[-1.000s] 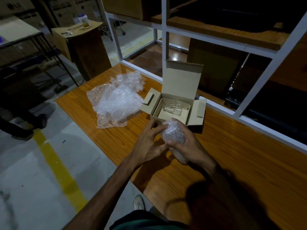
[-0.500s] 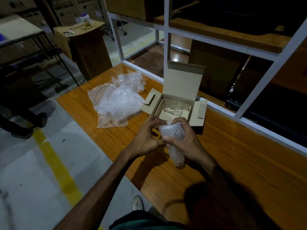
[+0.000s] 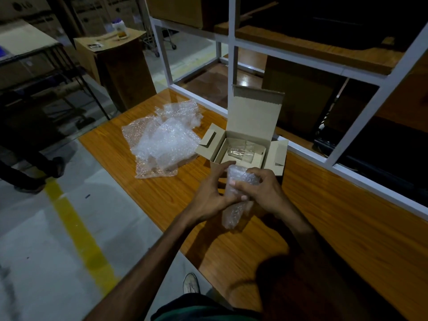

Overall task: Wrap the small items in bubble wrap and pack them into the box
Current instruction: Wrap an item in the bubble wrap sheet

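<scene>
A small item wrapped in bubble wrap (image 3: 240,181) is held upright above the wooden table (image 3: 347,228), just in front of the open cardboard box (image 3: 252,126). My right hand (image 3: 261,191) grips the bundle from the right, thumb across its front. My left hand (image 3: 210,193) holds its left side, fingers reaching up to the bundle's top. The wrap's loose tail hangs below the hands. Inside the box lies a clear glass item (image 3: 240,152). The box lid stands up and both side flaps are spread.
A pile of loose bubble wrap sheets (image 3: 162,144) lies on the table left of the box. A white metal shelf frame (image 3: 361,117) runs along the table's far edge. Another person's legs (image 3: 30,167) stand at the left, beside a yellow floor line (image 3: 78,232).
Both hands have lifted the wrapped bundle a little and brought it closer to the box's front edge. The bundle stands more upright, with its tail hanging.
</scene>
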Action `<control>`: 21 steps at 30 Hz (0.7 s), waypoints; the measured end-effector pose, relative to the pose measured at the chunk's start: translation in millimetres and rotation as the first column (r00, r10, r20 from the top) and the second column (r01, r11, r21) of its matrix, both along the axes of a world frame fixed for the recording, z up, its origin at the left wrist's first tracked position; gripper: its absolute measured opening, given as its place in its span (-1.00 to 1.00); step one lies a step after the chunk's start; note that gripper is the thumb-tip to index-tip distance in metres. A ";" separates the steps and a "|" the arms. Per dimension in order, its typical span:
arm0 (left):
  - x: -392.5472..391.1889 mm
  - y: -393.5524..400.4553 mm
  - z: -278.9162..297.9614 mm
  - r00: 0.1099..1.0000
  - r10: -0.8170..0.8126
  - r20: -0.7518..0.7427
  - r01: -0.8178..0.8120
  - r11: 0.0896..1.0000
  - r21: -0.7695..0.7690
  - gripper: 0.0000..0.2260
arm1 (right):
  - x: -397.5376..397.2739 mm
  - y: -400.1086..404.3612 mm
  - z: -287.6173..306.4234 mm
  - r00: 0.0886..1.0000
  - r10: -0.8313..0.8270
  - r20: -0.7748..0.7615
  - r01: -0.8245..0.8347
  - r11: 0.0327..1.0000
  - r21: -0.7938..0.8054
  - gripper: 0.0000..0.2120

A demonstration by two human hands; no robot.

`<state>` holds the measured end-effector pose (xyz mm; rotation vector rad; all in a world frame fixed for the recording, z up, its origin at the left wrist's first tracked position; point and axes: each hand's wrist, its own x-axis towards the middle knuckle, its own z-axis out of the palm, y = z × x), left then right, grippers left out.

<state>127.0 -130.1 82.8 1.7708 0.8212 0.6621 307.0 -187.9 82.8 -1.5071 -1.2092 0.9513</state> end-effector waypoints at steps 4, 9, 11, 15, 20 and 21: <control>5.4 -1.8 -4.7 0.999 -0.004 0.034 0.005 1.000 -0.028 -0.45 | 0.0 5.3 7.7 0.999 -0.023 0.022 0.024 0.997 -0.076 -0.88; 5.9 -0.9 -6.5 1.000 -0.021 0.021 0.021 0.999 -0.031 -0.50 | 14.2 3.0 11.1 0.988 0.144 0.054 -0.134 0.979 -0.151 -0.79; 4.0 0.1 -6.7 0.999 -0.024 0.039 0.027 0.998 -0.064 -0.50 | 21.6 2.0 6.7 0.980 0.153 0.127 -0.136 0.981 -0.138 -0.59; -3.4 4.4 -4.6 0.997 -0.035 0.063 0.043 0.991 -0.129 -0.49 | 31.1 -7.0 11.1 0.970 -0.007 0.241 -0.021 0.993 0.115 -0.77; -10.2 10.5 0.5 0.993 -0.089 0.074 0.101 0.980 -0.174 -0.59 | 36.8 -14.8 13.7 0.922 0.060 0.383 -0.110 0.988 0.108 -0.76; -10.4 11.5 1.3 0.991 -0.109 0.073 0.121 0.975 -0.184 -0.60 | 36.8 -13.5 11.6 0.895 0.053 0.443 -0.100 0.992 0.083 -0.74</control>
